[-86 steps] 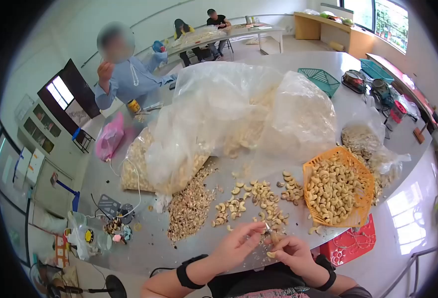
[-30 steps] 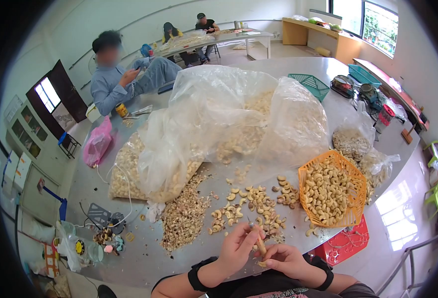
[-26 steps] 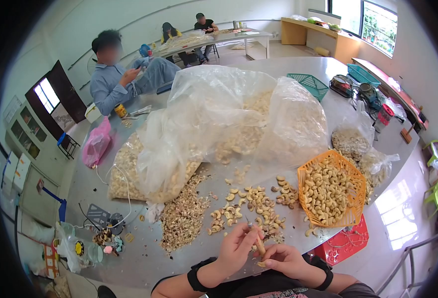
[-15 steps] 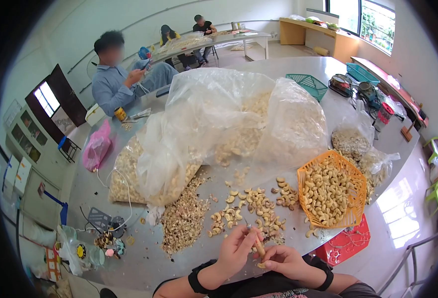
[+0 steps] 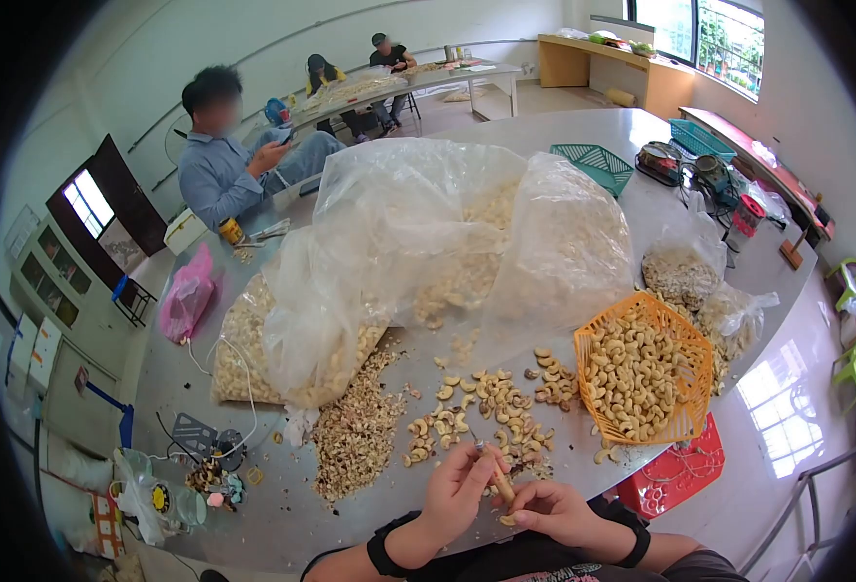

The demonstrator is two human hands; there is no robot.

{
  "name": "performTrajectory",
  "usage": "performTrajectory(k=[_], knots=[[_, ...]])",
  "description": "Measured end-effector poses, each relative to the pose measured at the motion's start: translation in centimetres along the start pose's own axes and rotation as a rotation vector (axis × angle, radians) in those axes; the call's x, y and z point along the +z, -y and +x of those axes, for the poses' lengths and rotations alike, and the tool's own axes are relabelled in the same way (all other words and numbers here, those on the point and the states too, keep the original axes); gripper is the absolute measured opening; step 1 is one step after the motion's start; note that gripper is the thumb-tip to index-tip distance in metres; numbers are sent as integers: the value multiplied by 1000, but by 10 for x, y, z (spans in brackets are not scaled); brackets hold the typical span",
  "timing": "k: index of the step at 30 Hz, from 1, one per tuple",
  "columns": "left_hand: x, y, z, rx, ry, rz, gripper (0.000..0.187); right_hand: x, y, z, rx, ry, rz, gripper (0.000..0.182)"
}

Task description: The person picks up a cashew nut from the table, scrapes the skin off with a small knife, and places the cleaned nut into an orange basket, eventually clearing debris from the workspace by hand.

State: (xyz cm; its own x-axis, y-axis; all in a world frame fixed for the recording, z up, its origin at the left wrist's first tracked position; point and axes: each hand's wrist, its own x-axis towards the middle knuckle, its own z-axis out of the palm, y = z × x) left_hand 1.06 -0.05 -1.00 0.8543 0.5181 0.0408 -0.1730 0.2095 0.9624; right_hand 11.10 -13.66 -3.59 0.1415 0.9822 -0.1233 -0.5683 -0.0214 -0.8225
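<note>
My left hand [image 5: 455, 493] is closed around a small tool with a light wooden handle [image 5: 503, 483] and a thin metal tip pointing up and away from me. Beside it, my right hand [image 5: 556, 510] pinches a cashew nut [image 5: 508, 520] between thumb and fingers, close to the handle's lower end. Just beyond my hands, loose cashew nuts [image 5: 505, 400] lie scattered on the metal table [image 5: 282, 485]. Left of them is a heap of brownish skin and nut crumbs [image 5: 358, 427]. An orange basket [image 5: 701, 393] full of cashews stands to the right.
Large clear plastic bags [image 5: 418, 209] of cashews cover the table's middle. Smaller bags [image 5: 685, 262] sit behind the basket, near a green basket [image 5: 593, 167]. A red stool [image 5: 680, 475] stands below the right edge. A person in blue [image 5: 216, 170] sits across the table; two others sit farther back.
The view has shifted slightly. Both hands stay in nearly the same place and keep the tool and the cashew nut between them.
</note>
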Motion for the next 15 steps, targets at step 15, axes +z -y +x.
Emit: performTrajectory(k=[15], knots=[[0, 1, 0, -16, -7, 3, 17, -1, -1, 0, -3, 5, -17, 12]])
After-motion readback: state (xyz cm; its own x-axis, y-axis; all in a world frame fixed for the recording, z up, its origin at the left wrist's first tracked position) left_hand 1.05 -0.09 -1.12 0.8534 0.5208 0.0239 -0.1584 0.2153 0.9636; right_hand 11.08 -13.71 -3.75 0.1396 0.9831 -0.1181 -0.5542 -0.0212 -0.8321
